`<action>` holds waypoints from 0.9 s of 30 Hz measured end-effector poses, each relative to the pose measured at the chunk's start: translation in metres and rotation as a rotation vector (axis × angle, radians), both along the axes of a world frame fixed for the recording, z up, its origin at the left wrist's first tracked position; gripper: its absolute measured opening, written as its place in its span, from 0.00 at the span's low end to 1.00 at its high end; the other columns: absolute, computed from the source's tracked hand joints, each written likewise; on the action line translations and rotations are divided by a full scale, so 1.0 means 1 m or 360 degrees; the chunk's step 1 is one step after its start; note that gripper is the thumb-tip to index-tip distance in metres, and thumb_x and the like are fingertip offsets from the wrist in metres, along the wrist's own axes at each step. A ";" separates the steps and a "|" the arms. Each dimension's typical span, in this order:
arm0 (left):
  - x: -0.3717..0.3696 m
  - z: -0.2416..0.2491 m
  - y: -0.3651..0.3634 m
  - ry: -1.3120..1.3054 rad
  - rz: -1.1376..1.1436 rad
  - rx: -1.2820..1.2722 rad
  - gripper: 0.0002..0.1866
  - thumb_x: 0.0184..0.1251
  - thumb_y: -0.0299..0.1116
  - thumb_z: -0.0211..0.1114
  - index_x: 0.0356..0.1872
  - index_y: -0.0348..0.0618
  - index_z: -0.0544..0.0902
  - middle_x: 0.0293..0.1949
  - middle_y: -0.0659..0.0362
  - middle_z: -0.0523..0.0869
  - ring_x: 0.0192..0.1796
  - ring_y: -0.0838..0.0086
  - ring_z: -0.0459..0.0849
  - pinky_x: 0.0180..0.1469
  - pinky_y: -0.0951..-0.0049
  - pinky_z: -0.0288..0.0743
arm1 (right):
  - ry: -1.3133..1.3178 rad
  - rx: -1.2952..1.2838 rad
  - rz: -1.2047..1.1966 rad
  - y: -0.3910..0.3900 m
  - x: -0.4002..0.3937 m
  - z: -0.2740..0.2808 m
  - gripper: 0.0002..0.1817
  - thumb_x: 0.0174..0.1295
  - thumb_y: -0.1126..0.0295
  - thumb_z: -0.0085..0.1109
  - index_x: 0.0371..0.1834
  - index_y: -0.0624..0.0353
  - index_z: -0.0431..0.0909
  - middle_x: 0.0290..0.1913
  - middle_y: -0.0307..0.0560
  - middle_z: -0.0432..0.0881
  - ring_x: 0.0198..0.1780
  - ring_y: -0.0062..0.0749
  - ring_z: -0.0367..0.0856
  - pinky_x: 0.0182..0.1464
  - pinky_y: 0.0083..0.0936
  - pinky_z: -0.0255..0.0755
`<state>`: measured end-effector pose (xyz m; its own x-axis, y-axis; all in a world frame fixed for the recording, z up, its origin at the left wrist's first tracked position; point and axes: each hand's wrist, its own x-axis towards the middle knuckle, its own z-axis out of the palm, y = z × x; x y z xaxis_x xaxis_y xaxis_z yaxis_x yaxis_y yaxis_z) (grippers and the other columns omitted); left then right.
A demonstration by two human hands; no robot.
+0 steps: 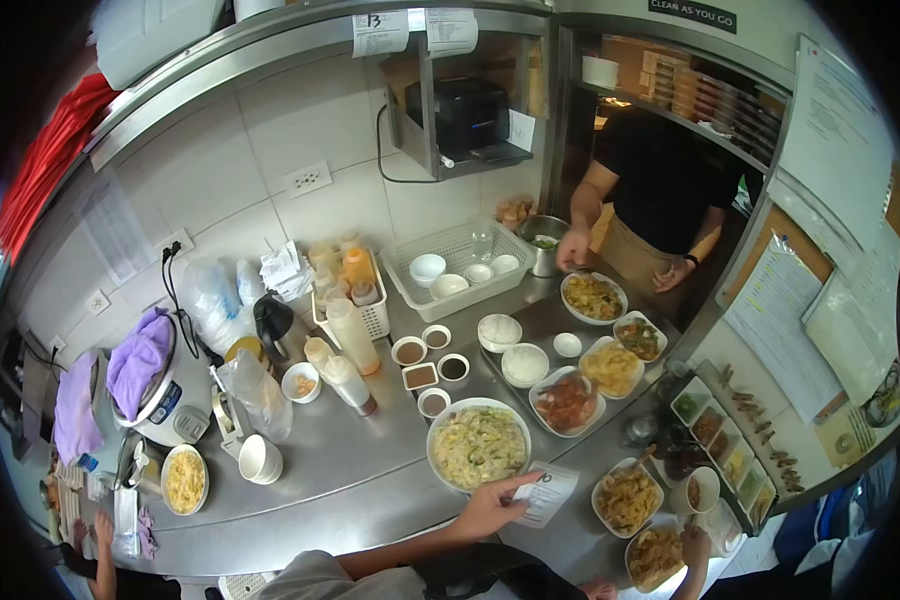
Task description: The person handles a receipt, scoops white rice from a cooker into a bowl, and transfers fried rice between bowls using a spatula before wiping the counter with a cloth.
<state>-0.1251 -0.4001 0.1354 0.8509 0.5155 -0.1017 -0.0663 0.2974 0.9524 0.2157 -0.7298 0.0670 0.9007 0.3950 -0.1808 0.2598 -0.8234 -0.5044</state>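
Observation:
My left hand (492, 508) reaches in from the bottom and pinches a white paper slip (547, 495) with dark marks. Just beyond it stands a large white bowl (432, 462) of pale yellow-green food with green bits; the fingers are close to its near rim. At the bottom edge, part of my right hand (600, 591) shows, mostly cut off, so its fingers cannot be made out. Small white sauce dishes (410, 350) stand behind the large bowl. To the right, a metal tray (490, 375) carries rice bowls (525, 366) and a dish of reddish food (567, 402).
Across the counter a person in black has a hand (574, 248) beside a noodle bowl (594, 298). Another hand (695, 545) at lower right is near a white cup (695, 492) and fried-food bowls (627, 498). Squeeze bottles (348, 330), a rice cooker (175, 405) and stacked cups (260, 460) stand left.

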 end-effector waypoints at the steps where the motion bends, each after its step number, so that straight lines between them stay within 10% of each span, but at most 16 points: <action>1: 0.002 -0.001 0.001 0.0014 0.0008 0.0028 0.28 0.65 0.16 0.55 0.67 0.44 0.72 0.55 0.61 0.82 0.47 0.85 0.80 0.51 0.83 0.73 | -0.0030 0.0058 0.0002 -0.001 0.002 -0.005 0.18 0.55 0.72 0.56 0.47 0.71 0.80 0.39 0.63 0.85 0.44 0.43 0.86 0.46 0.33 0.75; 9: 0.005 -0.008 0.002 0.0210 -0.0077 0.0189 0.26 0.64 0.15 0.48 0.64 0.41 0.75 0.63 0.57 0.78 0.59 0.76 0.77 0.61 0.78 0.68 | -0.0901 0.0725 -0.0053 0.007 -0.035 0.017 0.15 0.60 0.80 0.46 0.46 0.70 0.80 0.34 0.49 0.83 0.37 0.31 0.81 0.41 0.30 0.74; 13: 0.005 -0.017 0.000 -0.0013 -0.0280 0.0498 0.30 0.64 0.18 0.46 0.70 0.40 0.67 0.68 0.50 0.72 0.69 0.68 0.70 0.69 0.74 0.59 | 0.0012 0.0594 -0.0131 0.045 -0.115 0.088 0.13 0.57 0.81 0.46 0.41 0.68 0.80 0.32 0.46 0.82 0.35 0.24 0.79 0.39 0.26 0.73; 16: 0.008 -0.054 -0.003 0.0074 -0.0510 0.0769 0.33 0.62 0.19 0.47 0.72 0.41 0.61 0.69 0.45 0.68 0.71 0.61 0.67 0.71 0.71 0.57 | 0.0306 0.0280 0.0506 0.038 -0.170 0.048 0.16 0.51 0.77 0.56 0.44 0.62 0.84 0.40 0.57 0.85 0.43 0.53 0.83 0.46 0.35 0.76; 21: 0.019 -0.149 0.000 0.0087 -0.0593 0.1547 0.39 0.56 0.21 0.53 0.74 0.40 0.57 0.62 0.39 0.72 0.64 0.43 0.68 0.69 0.55 0.59 | -0.0503 0.0003 0.0519 0.019 -0.237 -0.030 0.08 0.50 0.71 0.59 0.34 0.55 0.84 0.50 0.48 0.83 0.60 0.46 0.74 0.61 0.39 0.68; 27: 0.023 -0.146 0.010 0.0235 -0.0632 0.2072 0.39 0.61 0.35 0.64 0.72 0.41 0.59 0.68 0.45 0.66 0.74 0.52 0.57 0.73 0.50 0.50 | -0.0550 0.0488 0.0176 0.010 -0.237 -0.052 0.09 0.51 0.74 0.65 0.36 0.57 0.86 0.38 0.46 0.86 0.47 0.38 0.83 0.55 0.33 0.73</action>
<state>-0.1019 -0.3901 -0.0105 0.9861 0.0337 0.1625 -0.0615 -0.8353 0.5463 -0.0218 -0.7193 0.0147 0.8372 0.4802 0.2616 0.5327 -0.6082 -0.5885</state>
